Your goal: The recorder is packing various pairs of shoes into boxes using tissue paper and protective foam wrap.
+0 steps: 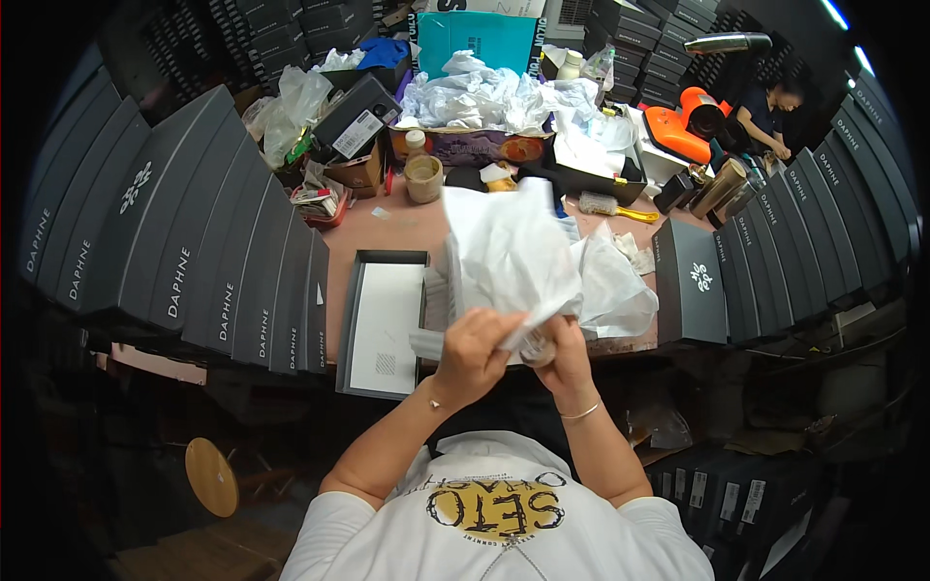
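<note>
1. Head view, left side: dark boxes (pixel 203 223) stand in a row along the table (pixel 412 229). Right of them lies an open box (pixel 392 258), shallow and straight-walled, with a white lining (pixel 387 310) inside. It looks like light, stiff card, best lifted by its side walls.

2. Next comes the person's left grip (pixel 472 351), closed, with thumb and curled fingers seemingly pinching the lower edge of a white paper sheet (pixel 509 252).

3. The paper sheet is held up in front of the person, above the table and to the right of the open box. It should handle as very light, soft and limp, quick to crease and easy to tear, so a gentle pinch near opposite edges seems safest. It looks plain white and thin, wrinkled across the middle, with blurred edges.

4. Just beside the left one, the right grip (pixel 564 360) is clasped about a clear, rounded object (pixel 536 349) and seems to catch the paper's lower edge too. The object looks glossy and possibly slippery, so a hold around its sides would suit; its exact kind cannot be told.

5. Farther right, a second paper (pixel 617 295) lies crumpled on the table, thin and slightly sheer; beyond it rests a brush (pixel 635 214) with a yellow handle.
</note>
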Demonstrator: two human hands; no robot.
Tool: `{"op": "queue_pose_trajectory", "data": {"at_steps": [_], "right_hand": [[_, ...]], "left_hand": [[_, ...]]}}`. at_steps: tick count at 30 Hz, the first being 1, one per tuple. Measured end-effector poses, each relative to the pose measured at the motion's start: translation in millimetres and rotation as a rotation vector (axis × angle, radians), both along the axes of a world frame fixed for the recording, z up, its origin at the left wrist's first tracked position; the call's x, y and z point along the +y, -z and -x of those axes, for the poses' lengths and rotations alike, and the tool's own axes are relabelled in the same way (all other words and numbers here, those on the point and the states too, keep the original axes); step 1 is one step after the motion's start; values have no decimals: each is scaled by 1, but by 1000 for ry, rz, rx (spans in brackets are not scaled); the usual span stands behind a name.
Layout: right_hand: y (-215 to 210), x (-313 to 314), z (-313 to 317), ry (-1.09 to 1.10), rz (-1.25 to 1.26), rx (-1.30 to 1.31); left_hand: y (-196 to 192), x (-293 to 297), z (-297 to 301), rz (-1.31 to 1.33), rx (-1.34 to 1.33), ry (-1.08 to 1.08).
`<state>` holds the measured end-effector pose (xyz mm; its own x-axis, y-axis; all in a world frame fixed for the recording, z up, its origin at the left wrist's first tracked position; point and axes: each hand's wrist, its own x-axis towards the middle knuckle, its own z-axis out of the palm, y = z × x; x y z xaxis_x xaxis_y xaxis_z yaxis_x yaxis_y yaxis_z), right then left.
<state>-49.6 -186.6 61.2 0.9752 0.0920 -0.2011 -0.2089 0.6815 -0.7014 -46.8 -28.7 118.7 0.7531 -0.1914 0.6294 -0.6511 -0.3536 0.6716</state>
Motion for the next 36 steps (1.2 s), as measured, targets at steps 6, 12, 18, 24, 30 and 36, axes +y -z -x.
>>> {"op": "queue_pose_trajectory", "data": {"at_steps": [6, 12, 18, 24, 30, 36], "right_hand": [[-15, -16, -11, -58, -152, 8], [28, -12, -29, 91, 184, -295], [8, -31, -23, -70, 47, -139], [42, -16, -30, -71, 354, -230], [-19, 45, -9, 65, 1101, -615], [-8, 55, 34, -413, 1136, -969]], "left_hand": [[7, -11, 6, -108, -296, 146], [15, -37, 21, -7, -243, 167], [16, -26, 25, -34, -193, 160], [18, -37, 52, -16, 152, 333], [54, 24, 51, 1135, 1033, 144], [48, 97, 14, 1072, 539, -367]]}}
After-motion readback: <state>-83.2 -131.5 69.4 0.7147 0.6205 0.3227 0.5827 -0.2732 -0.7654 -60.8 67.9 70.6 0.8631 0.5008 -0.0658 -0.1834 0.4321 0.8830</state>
